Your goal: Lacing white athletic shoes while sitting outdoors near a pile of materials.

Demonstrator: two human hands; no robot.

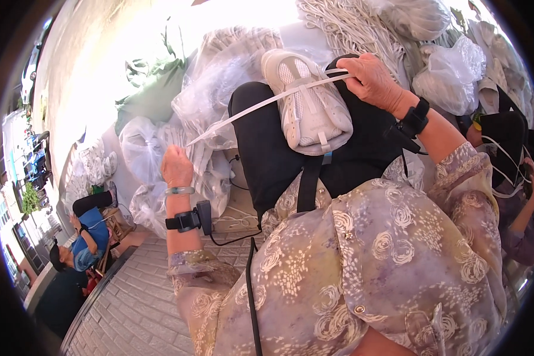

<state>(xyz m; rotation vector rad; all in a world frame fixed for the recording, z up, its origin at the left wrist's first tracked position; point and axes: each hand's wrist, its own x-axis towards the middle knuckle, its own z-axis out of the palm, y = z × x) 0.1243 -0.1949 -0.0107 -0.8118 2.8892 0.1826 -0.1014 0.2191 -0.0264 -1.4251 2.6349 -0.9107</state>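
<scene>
while both hands' fingers grip the white lace [261, 105], left hand [177, 166] and right hand [371, 77] pull it taut through the white shoe [308, 107]; threading the following eyelet likely needs a freed lace end.

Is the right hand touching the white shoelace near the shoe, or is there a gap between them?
Touching. In the head view the right hand pinches the white shoelace at the white shoe; the left hand grips its far end.

White shoe [307, 104] on lap, flat white lace [261, 105] taut between left hand [177, 166] and right hand [371, 77].
</scene>
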